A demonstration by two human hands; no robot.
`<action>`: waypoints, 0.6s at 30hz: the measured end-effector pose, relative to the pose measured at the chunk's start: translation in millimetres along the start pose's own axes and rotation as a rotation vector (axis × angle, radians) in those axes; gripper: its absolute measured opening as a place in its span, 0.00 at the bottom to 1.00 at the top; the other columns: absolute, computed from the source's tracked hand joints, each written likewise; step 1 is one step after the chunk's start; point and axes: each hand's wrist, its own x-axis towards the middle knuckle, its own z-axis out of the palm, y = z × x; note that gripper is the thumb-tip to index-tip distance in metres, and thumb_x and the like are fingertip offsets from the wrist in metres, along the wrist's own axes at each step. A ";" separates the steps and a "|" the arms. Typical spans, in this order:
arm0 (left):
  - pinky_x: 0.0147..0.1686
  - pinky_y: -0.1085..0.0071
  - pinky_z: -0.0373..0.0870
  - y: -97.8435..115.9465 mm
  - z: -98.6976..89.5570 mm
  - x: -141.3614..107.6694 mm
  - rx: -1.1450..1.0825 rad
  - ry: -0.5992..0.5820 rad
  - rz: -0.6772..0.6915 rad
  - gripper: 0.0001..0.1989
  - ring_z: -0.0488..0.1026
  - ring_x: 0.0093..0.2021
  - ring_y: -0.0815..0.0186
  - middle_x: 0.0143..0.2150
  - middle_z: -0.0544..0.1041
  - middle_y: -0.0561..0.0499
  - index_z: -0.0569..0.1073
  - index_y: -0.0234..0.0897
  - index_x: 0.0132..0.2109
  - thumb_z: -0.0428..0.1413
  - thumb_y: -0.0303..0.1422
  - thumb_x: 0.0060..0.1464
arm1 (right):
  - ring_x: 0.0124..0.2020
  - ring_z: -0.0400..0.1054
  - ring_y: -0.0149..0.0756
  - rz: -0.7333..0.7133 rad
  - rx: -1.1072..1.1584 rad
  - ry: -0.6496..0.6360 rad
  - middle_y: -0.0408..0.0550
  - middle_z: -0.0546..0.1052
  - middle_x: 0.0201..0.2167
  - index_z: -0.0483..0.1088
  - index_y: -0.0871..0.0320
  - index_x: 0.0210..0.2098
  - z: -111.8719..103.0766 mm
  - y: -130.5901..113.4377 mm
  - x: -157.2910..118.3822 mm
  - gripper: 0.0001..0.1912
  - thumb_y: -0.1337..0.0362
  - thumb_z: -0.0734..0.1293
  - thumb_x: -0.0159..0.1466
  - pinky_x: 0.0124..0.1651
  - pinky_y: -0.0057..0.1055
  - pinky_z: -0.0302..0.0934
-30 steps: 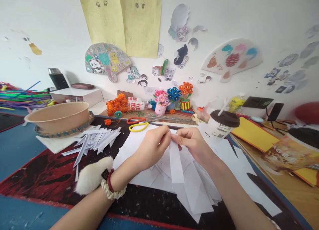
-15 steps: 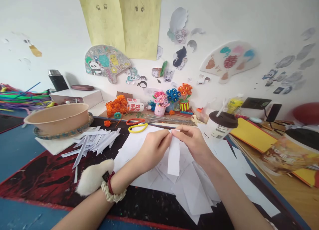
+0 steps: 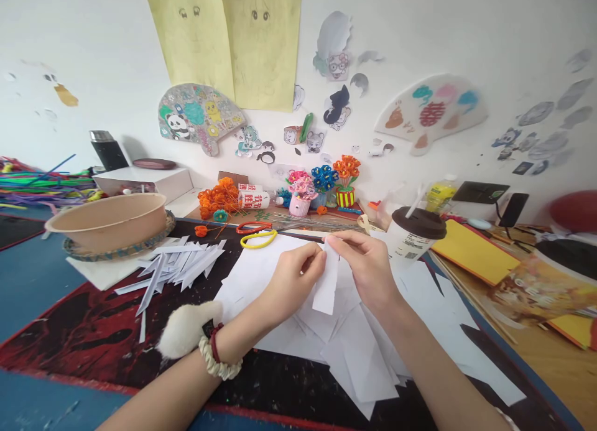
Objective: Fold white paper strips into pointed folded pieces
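Observation:
A narrow white paper strip (image 3: 325,288) hangs down between my hands above the loose white sheets (image 3: 368,356). My right hand (image 3: 361,257) pinches its top end between thumb and fingertips. My left hand (image 3: 301,272) is curled closed against the strip's left edge, its fingertips partly hidden. A white fluffy piece (image 3: 184,331) and scrunchies are at my left wrist. Folded white strips (image 3: 186,263) lie in a pile to the left. Scissors with red and yellow handles (image 3: 258,239) rest behind my left hand.
A beige basin (image 3: 109,222) stands at the left. A lidded cup with a straw (image 3: 413,235) stands just right of my right hand, with yellow paper (image 3: 476,250) and a patterned tub (image 3: 550,288) beyond. Pipe-cleaner flowers (image 3: 324,182) stand along the wall.
My left hand has slid slightly down and right along the strip. My right hand has risen a little at the top, and the strip's lower end sits slightly higher.

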 end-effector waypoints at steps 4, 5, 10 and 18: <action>0.26 0.73 0.53 0.0 4.4 -3.7 0.047 -0.091 0.005 0.14 0.55 0.25 0.71 0.23 0.59 0.57 0.60 0.37 0.26 0.45 0.33 0.61 | 0.32 0.69 0.37 -0.019 0.053 0.136 0.47 0.78 0.29 0.78 0.57 0.28 -9.3 3.3 8.6 0.08 0.59 0.75 0.51 0.34 0.33 0.62; 0.26 0.73 0.53 0.6 5.9 -5.3 0.064 -0.125 0.006 0.14 0.56 0.25 0.71 0.23 0.59 0.57 0.59 0.37 0.26 0.45 0.32 0.61 | 0.33 0.69 0.38 -0.029 0.065 0.176 0.47 0.78 0.30 0.77 0.57 0.28 -13.0 3.6 11.5 0.09 0.59 0.75 0.51 0.34 0.33 0.63; 0.26 0.73 0.53 2.3 8.2 -9.7 0.140 -0.204 0.037 0.15 0.56 0.25 0.71 0.23 0.60 0.58 0.55 0.37 0.25 0.44 0.30 0.61 | 0.28 0.66 0.35 -0.048 0.087 0.282 0.47 0.76 0.29 0.77 0.58 0.27 -28.1 1.9 21.7 0.12 0.57 0.76 0.48 0.29 0.32 0.60; 0.28 0.73 0.60 1.9 -8.8 -1.7 0.089 -0.030 -0.063 0.17 0.64 0.26 0.69 0.27 0.68 0.54 0.68 0.36 0.32 0.42 0.37 0.65 | 0.18 0.55 0.27 -0.010 -0.020 0.141 0.38 0.63 0.13 0.71 0.59 0.18 -20.1 -0.2 14.9 0.16 0.55 0.76 0.50 0.22 0.28 0.50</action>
